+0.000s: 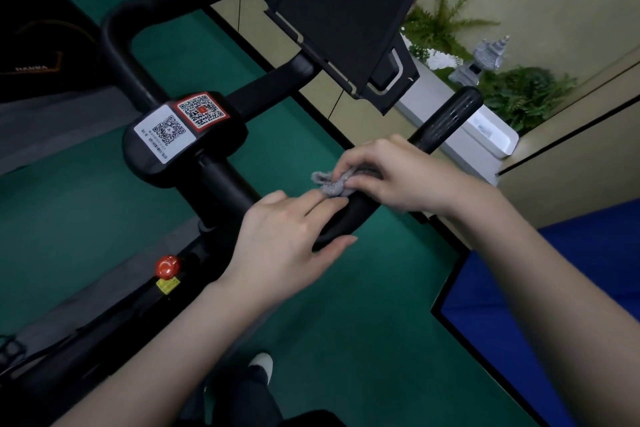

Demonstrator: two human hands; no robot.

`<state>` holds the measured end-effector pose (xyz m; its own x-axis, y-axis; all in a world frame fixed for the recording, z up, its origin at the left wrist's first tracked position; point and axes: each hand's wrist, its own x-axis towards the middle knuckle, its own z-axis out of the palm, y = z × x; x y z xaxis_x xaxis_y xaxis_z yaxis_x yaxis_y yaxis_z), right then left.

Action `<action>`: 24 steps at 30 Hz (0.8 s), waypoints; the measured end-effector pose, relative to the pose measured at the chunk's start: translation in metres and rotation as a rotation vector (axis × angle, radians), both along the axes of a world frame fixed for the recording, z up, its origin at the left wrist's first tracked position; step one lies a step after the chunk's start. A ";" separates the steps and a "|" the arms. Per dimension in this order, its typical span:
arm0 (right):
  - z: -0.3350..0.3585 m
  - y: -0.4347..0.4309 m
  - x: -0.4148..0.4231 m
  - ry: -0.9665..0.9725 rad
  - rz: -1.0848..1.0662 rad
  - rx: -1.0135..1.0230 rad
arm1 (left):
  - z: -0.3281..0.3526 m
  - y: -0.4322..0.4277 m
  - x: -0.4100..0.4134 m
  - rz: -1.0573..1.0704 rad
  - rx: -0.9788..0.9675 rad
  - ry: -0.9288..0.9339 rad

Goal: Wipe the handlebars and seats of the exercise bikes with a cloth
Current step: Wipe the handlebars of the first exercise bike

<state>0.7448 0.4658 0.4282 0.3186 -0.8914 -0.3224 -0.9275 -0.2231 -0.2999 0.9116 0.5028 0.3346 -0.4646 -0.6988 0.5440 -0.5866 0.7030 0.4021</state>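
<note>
A black exercise-bike handlebar (446,118) runs from the centre stem up to the right; its other arm (117,45) curves away at the upper left. A small grey cloth (329,184) lies bunched on the right arm of the bar. My right hand (398,173) pinches the cloth against the bar. My left hand (287,243) wraps the same arm just below the cloth, thumb underneath, fingertips touching the cloth. The seat is out of view.
A black console block with two QR-code stickers (183,125) sits at the bar's centre, and a dark screen (343,17) stands above it. A red knob (167,266) is on the frame below. Green floor, a blue mat (554,305) at right, white planter with ferns (485,135) behind.
</note>
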 end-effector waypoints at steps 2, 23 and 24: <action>0.002 -0.009 -0.004 0.083 -0.041 -0.010 | 0.000 0.001 -0.001 0.011 0.007 -0.001; 0.005 -0.017 -0.017 0.142 -0.041 -0.062 | 0.004 0.002 -0.001 0.021 0.047 -0.006; 0.004 -0.015 -0.019 0.148 -0.049 -0.103 | 0.004 0.002 -0.001 0.020 0.050 -0.006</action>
